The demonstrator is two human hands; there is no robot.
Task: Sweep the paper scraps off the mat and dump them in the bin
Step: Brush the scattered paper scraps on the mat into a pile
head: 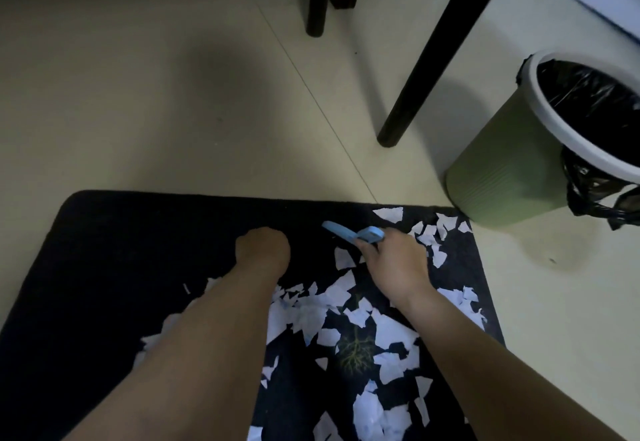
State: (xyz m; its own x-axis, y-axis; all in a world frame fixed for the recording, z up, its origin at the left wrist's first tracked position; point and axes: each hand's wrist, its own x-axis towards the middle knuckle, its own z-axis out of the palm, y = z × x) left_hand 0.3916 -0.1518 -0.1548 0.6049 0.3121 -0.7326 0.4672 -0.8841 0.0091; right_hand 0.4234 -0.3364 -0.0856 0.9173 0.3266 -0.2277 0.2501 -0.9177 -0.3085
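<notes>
Head view: two bare arms reach over a dark mat [121, 250] strewn with paper scraps [391, 333].
Left hand [262, 250] at frame centre, its grip hidden; right hand [391, 260] pinches a blue handle [353, 234]; green bin [540, 143] stands far right.

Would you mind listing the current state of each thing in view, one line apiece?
Paper scraps: scattered over the mat, none in the bin as far as the view shows.
Mat: flat on the floor, right half littered.
Bin: upright beside the mat, lined with a black bag, open.
Blue tool: held by the right hand.
Left hand: fingers hidden, state unclear.
</notes>
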